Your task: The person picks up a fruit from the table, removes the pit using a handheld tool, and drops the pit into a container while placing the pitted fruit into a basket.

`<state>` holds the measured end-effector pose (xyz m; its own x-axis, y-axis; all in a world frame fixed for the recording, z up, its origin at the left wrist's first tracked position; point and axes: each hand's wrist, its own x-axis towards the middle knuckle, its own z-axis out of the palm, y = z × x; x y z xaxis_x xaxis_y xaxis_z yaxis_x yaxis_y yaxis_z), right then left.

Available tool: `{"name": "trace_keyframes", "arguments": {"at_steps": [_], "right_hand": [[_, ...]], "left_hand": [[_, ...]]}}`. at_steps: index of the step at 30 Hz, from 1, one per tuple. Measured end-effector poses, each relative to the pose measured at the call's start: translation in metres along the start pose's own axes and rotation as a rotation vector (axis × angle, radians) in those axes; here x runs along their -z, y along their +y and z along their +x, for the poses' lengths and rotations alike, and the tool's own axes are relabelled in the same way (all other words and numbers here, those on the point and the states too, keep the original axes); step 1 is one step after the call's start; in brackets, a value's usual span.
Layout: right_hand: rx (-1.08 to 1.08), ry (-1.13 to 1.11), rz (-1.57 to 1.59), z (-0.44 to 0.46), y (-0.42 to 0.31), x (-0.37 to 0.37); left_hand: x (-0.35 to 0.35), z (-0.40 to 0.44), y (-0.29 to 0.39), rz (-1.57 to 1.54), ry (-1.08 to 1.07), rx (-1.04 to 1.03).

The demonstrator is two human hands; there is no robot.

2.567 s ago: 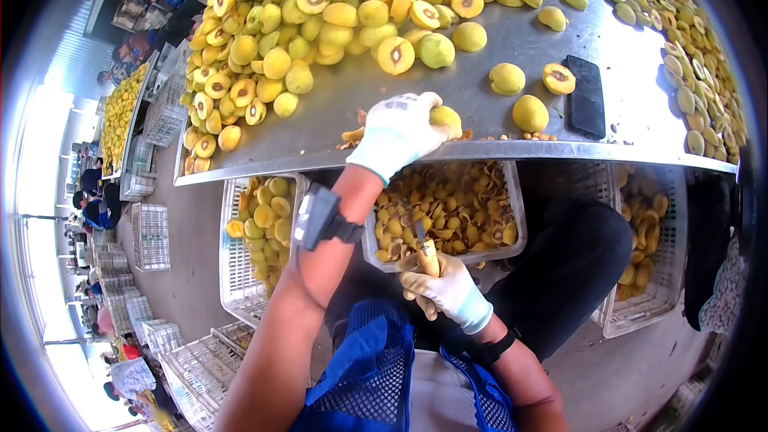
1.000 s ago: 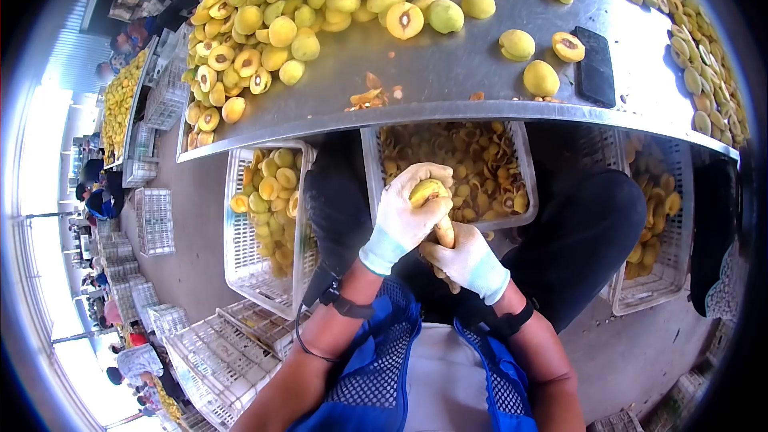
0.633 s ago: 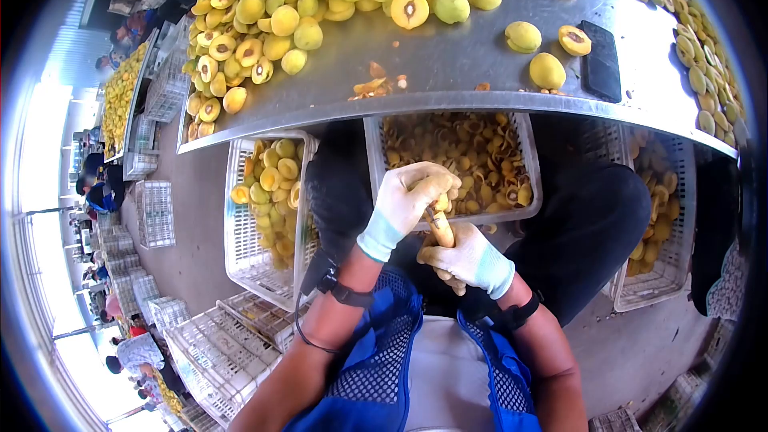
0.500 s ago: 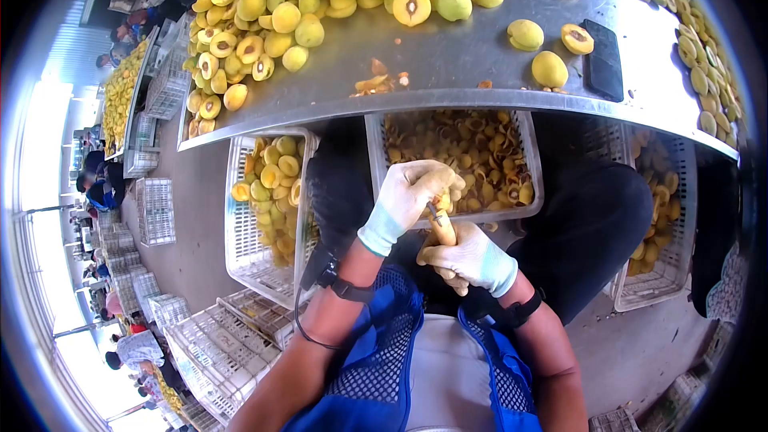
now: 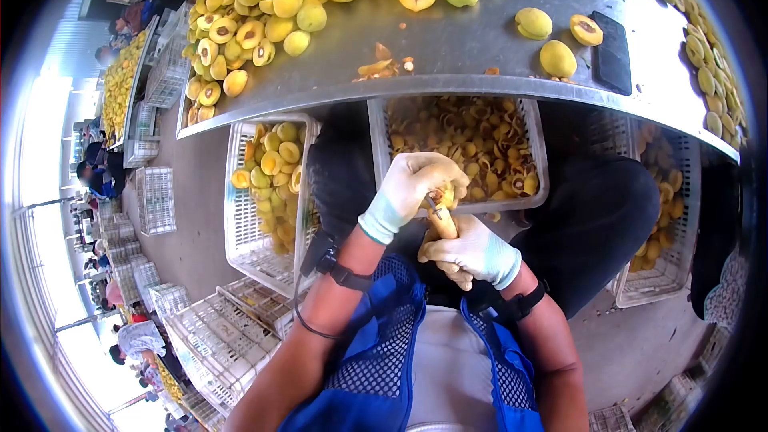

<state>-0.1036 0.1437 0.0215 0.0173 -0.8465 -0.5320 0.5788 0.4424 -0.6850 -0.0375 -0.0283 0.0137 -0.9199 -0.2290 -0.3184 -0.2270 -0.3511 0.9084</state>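
Note:
My left hand (image 5: 416, 188), in a pale work glove, is closed around a cut yellow peach (image 5: 443, 194), mostly hidden by the fingers. My right hand (image 5: 472, 252), gloved too, grips the wooden handle of a pitting knife (image 5: 442, 222). Its short metal end points up at the peach and seems to touch it; the tip cannot be made out. Below both hands, between my knees, a white crate (image 5: 541, 184) holds peach scraps and cut pieces.
Ahead, a metal table (image 5: 320, 84) bears a heap of halved peaches (image 5: 288, 2) and a dark phone (image 5: 611, 52). A crate of peaches (image 5: 240, 228) stands left, another crate (image 5: 680, 260) right. Stacked crates (image 5: 220, 336) are lower left. Other people work far left.
The view has shifted slightly. My left hand has turned a little, showing more of the peach's torn flesh by the knife. Both hands keep their hold.

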Motion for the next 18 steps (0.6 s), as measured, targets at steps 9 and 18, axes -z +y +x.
{"name": "trace_keyframes", "arguments": {"at_steps": [9,18], "right_hand": [[-0.031,-0.129,0.117,-0.002,-0.005,-0.003],[0.066,-0.126,0.142,-0.003,-0.003,0.0]], "left_hand": [[-0.015,-0.001,-0.03,-0.898,-0.069,-0.106],[0.057,-0.027,0.015,0.304,0.452,-0.454]]}}
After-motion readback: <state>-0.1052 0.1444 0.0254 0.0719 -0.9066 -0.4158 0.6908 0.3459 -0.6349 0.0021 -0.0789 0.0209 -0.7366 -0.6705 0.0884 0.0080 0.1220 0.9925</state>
